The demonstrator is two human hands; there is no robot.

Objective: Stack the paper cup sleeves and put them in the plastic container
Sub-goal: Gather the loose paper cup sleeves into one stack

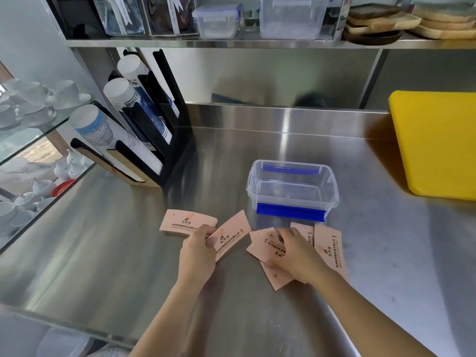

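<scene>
**Sleeves half gathered, container waiting empty**

Sleeves, pink paper with dark print, lie flattened in two groups near the front of the surface (pixel 257 140). Left group: a small neat pile (pixel 184 221) squared up, with one loose sleeve (pixel 230 234) angled beside it. The left hand (pixel 199 252) has fingers curled and pinching that loose sleeve at its near end, thumb on top, likely to bring it onto the pile so edges match.

Right group: several sleeves (pixel 268 249) fanned and overlapping, one more (pixel 332 249) lying apart at the right edge. The right hand (pixel 296 256) rests palm down on the fan, fingers spread and bent; it seems to be pressing and raking them together, though whether any is actually gripped I cannot tell.

Plastic container (pixel 292 188), clear with blue clips, sits lid off just behind both groups, empty as far as visible. Placement close at hand suits a short transfer once one stack is made.

Surface is brushed steel, reflective, bare elsewhere. Cup dispenser rack (pixel 134 132) stands at back left, yellow board (pixel 438 145) at right. Steel shelf (pixel 231 42) overhead carries lidded tubs and wooden boards; glass shelves of white crockery (pixel 33 99) to the left.
</scene>
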